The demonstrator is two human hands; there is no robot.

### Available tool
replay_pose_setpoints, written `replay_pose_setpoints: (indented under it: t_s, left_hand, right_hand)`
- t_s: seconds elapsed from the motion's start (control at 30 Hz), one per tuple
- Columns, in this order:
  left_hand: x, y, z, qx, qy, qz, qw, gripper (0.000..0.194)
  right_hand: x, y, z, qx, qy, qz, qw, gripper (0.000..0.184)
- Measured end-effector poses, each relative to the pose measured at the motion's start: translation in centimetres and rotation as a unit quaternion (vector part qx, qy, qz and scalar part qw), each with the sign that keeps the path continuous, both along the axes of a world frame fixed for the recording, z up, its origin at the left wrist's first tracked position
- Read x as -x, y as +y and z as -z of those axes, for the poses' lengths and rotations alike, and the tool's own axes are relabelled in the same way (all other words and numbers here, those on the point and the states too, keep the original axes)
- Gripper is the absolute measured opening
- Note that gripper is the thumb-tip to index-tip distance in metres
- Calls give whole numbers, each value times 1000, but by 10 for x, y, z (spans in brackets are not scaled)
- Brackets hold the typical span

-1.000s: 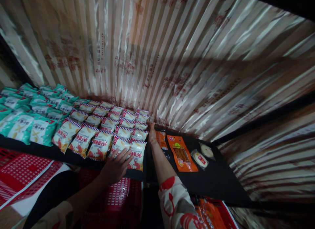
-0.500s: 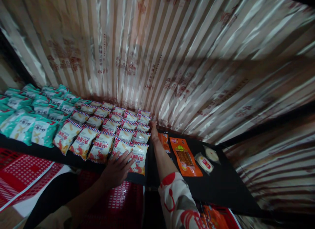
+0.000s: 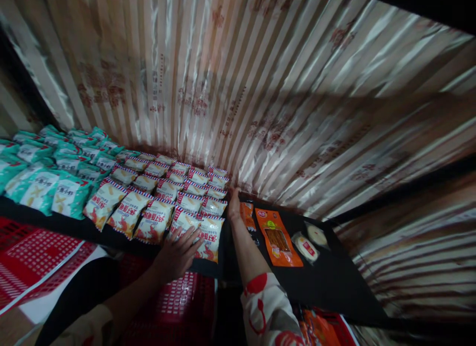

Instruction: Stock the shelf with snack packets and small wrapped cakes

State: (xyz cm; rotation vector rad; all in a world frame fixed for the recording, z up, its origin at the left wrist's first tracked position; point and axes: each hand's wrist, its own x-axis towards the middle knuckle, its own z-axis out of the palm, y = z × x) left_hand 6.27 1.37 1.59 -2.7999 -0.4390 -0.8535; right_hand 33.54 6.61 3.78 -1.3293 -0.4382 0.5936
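Note:
Rows of white and orange snack bags (image 3: 153,219) with striped top edges lean on a black shelf. My left hand (image 3: 180,252) lies with fingers spread across the fronts of two bags in the front row, its fingertips on the bag at the right end (image 3: 208,237). Along the right side of these rows, my right hand (image 3: 234,203) reaches toward the back with fingers stretched out; its palm faces the bags and its fingertips are partly hard to make out. Just right of that wrist lies a small orange packet (image 3: 247,213), partly hidden by the arm.
Teal snack bags (image 3: 72,192) fill the shelf's left part. To the right are a large orange packet (image 3: 278,237) and two round white packets (image 3: 308,247) on the black shelf (image 3: 334,281). Red baskets (image 3: 40,252) stand below. Striped, printed sheeting (image 3: 208,78) hangs behind.
The view has shifted slightly. My left hand stays on the front bags, and my right hand remains beside the rows. The bags show no clear movement.

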Motion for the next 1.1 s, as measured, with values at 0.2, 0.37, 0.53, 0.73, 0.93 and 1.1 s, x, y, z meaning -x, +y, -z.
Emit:
replay_pose_setpoints:
  t_s: [0.2,0.37,0.53,0.73,0.93,1.1]
  left_hand:
    - [1,1,3,19,-6,18,1000,47]
    - [3,0,4,5,-34,26,999,48]
    - [6,-2,4,-9,-31,16,999,51]
    - [8,0,4,-41,-22,26,999,51]
    - [12,-12,3,-22,-49,41,998,46]
    - [36,-54,23,24,-12,102,994,50]
  right_hand:
    - [14,-38,-13,26,-16,18,999,69]
    - [27,-74,-17,30,-32,49,998,73]
    - [54,-113,-20,8,-51,79,996,67]
    - [102,-157,-9,-1,-62,113,992,59]
    - [138,-184,-22,5,-80,67,995,55]
    - [170,-213,-94,-45,-67,-166,983,46]
